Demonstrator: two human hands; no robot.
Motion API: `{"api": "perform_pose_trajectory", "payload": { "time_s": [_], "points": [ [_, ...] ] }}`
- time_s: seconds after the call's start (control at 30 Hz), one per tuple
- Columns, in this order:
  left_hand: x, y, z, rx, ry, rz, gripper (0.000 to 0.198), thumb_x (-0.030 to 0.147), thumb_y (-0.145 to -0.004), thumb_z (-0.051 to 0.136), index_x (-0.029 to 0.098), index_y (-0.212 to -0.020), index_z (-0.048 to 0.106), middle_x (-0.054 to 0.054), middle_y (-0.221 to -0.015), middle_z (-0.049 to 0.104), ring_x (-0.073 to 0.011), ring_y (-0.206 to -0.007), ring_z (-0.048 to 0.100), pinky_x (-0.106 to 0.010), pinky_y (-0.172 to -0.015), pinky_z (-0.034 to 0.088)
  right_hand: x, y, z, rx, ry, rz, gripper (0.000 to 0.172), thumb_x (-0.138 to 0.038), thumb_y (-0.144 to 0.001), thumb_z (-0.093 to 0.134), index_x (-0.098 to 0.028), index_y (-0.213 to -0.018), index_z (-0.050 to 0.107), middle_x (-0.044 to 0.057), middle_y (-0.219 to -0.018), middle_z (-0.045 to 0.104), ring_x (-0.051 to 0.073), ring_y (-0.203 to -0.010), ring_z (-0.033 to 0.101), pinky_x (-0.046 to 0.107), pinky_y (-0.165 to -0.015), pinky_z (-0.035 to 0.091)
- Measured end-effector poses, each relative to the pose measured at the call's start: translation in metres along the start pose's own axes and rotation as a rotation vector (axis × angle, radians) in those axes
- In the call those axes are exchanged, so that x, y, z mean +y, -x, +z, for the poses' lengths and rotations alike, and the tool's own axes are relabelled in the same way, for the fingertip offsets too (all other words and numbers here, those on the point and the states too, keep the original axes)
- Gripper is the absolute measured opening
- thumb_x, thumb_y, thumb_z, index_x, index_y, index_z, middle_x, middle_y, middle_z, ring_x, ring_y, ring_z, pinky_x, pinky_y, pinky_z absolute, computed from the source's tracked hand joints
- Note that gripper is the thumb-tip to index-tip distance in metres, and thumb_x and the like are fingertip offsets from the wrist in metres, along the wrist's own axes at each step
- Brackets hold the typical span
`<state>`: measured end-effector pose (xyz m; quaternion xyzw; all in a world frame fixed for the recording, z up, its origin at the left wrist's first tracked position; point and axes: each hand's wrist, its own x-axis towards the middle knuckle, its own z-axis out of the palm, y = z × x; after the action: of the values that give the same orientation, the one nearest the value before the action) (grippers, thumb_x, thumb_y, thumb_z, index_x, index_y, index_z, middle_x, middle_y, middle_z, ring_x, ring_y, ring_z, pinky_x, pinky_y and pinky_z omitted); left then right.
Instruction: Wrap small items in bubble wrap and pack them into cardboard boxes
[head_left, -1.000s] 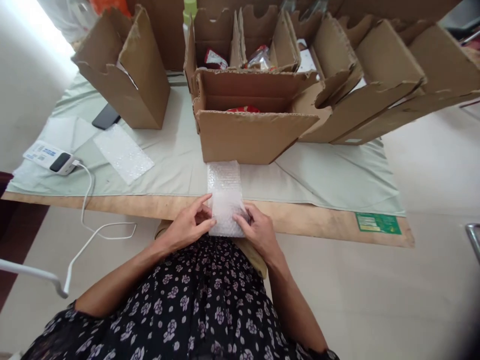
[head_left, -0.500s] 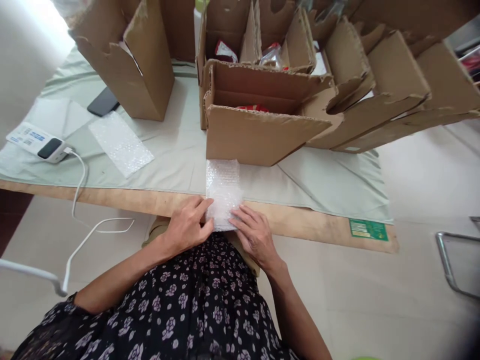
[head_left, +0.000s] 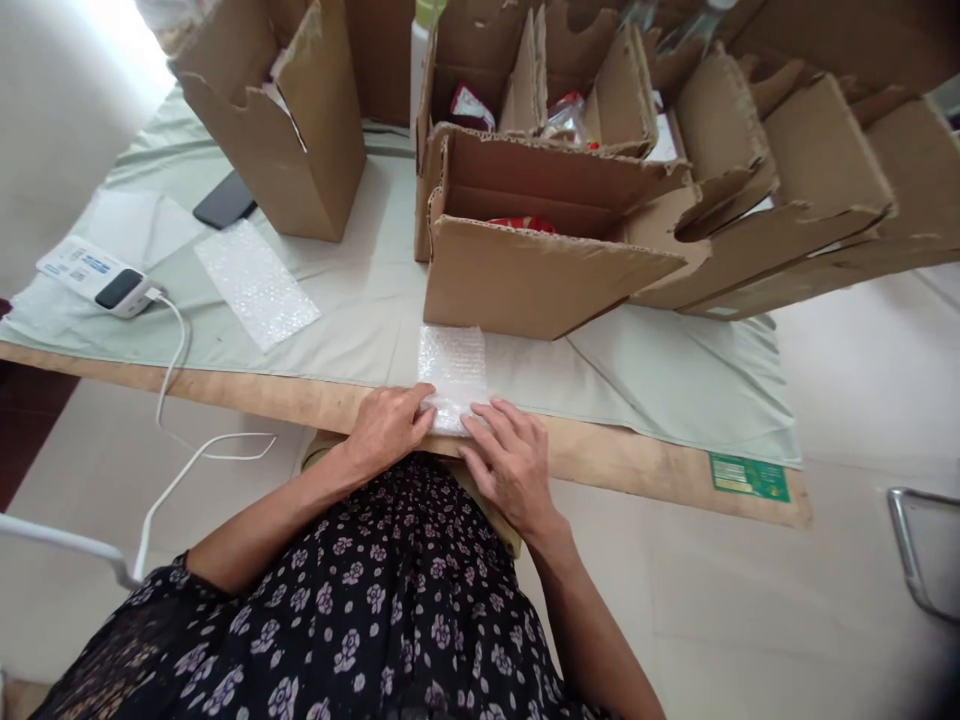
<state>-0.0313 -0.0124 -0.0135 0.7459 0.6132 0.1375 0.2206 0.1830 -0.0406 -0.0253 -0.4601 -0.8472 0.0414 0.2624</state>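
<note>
A piece of bubble wrap (head_left: 452,365) lies at the table's front edge, its far end close to a cardboard box. My left hand (head_left: 390,422) grips its near left side, thumb and fingers closed at the edge. On the near right side, my right hand (head_left: 511,455) has its fingertips on the wrap, with the fingers bent and the thumb below. The wrap's near end looks folded over between both hands. Whether anything lies inside the fold, I cannot tell.
Cardboard boxes (head_left: 551,275) holding packets stand across the back and right. Another tall box (head_left: 326,150) stands at left. Nearby are a second bubble wrap sheet (head_left: 259,285), a dark phone (head_left: 223,200) and a power bank (head_left: 124,290) with a white cable (head_left: 180,340) hanging off the edge.
The near end of the bubble wrap has moved away from my body, making the piece shorter. Both hands have shifted slightly forward with it. The view has shifted a little.
</note>
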Motion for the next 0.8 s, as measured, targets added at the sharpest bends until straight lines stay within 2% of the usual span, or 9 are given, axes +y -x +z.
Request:
{"api": "perform_pose_trajectory", "payload": {
  "time_s": [0.13,0.17,0.23,0.33,0.43,0.53,0.67,0.73,0.8],
  "points": [
    [-0.005,0.016,-0.007,0.207,0.010,0.253,0.037,0.031,-0.094,0.064,0.012,-0.125,0.068,-0.018,-0.121,0.070,-0.0311,-0.110,0.066,-0.046,-0.095,0.054,0.009,-0.009,0.006,-0.063,-0.100,0.009,0.022,-0.019,-0.101,0.056,-0.022,-0.117,0.071,0.006,-0.111,0.078,0.025,-0.114,0.066,0.044,-0.099,0.046],
    [-0.007,0.019,-0.007,0.220,0.031,0.326,0.035,0.030,-0.095,0.063,0.014,-0.126,0.067,-0.017,-0.125,0.069,-0.0308,-0.115,0.064,-0.047,-0.098,0.053,0.011,-0.010,0.007,-0.064,-0.145,0.028,0.022,-0.021,-0.102,0.055,-0.022,-0.117,0.071,0.006,-0.108,0.079,0.024,-0.109,0.068,0.042,-0.097,0.047],
    [-0.009,0.019,-0.004,0.185,0.079,0.389,0.029,0.022,-0.097,0.057,0.016,-0.124,0.068,-0.013,-0.115,0.073,-0.0268,-0.108,0.065,-0.044,-0.096,0.052,0.012,-0.013,0.005,-0.050,-0.201,0.062,0.024,-0.025,-0.103,0.054,-0.021,-0.121,0.070,0.007,-0.107,0.078,0.023,-0.102,0.068,0.040,-0.093,0.049],
    [-0.012,0.001,0.000,0.134,0.096,0.265,0.029,0.017,-0.097,0.054,0.016,-0.122,0.069,-0.009,-0.096,0.074,-0.0236,-0.091,0.066,-0.042,-0.090,0.053,0.010,-0.016,0.003,-0.007,-0.134,0.073,0.029,-0.029,-0.102,0.057,-0.020,-0.127,0.066,0.011,-0.123,0.073,0.026,-0.114,0.064,0.042,-0.096,0.048],
    [-0.014,-0.021,0.001,0.140,0.004,0.103,0.031,0.021,-0.094,0.058,0.014,-0.123,0.069,-0.012,-0.101,0.073,-0.0280,-0.097,0.066,-0.046,-0.093,0.052,0.012,-0.023,0.008,-0.060,-0.023,0.011,0.029,-0.028,-0.098,0.062,-0.020,-0.126,0.067,0.013,-0.137,0.067,0.031,-0.128,0.057,0.047,-0.103,0.044],
    [-0.016,-0.022,0.000,0.200,0.070,0.025,0.035,0.026,-0.093,0.058,0.014,-0.126,0.067,-0.014,-0.108,0.069,-0.0294,-0.102,0.064,-0.048,-0.095,0.052,0.020,-0.035,0.019,-0.125,-0.001,-0.004,0.028,-0.023,-0.097,0.063,-0.021,-0.124,0.069,0.011,-0.132,0.071,0.031,-0.127,0.058,0.047,-0.102,0.043],
    [-0.014,0.007,0.000,0.275,0.606,-0.185,0.055,0.039,-0.092,0.063,0.016,-0.141,0.054,-0.014,-0.123,0.067,-0.0250,-0.107,0.067,-0.045,-0.098,0.055,0.024,-0.049,0.025,-0.028,-0.158,0.146,0.024,-0.025,-0.101,0.057,-0.022,-0.119,0.072,0.009,-0.116,0.077,0.027,-0.112,0.066,0.045,-0.099,0.046],
    [-0.010,0.017,-0.002,0.201,0.909,-0.268,0.063,0.042,-0.087,0.069,0.016,-0.142,0.051,-0.015,-0.132,0.065,-0.0257,-0.115,0.067,-0.044,-0.102,0.055,0.017,-0.051,0.019,0.014,-0.293,0.231,0.024,-0.029,-0.102,0.055,-0.022,-0.118,0.073,0.008,-0.111,0.077,0.025,-0.106,0.067,0.044,-0.097,0.048],
    [-0.004,0.019,-0.004,0.091,1.120,-0.271,0.063,0.043,-0.084,0.074,0.016,-0.137,0.055,-0.015,-0.133,0.067,-0.0274,-0.121,0.066,-0.043,-0.105,0.054,0.007,-0.048,0.010,-0.047,-0.445,0.269,0.023,-0.031,-0.101,0.057,-0.024,-0.117,0.073,0.007,-0.109,0.077,0.024,-0.102,0.068,0.041,-0.094,0.050]
  ]
}}
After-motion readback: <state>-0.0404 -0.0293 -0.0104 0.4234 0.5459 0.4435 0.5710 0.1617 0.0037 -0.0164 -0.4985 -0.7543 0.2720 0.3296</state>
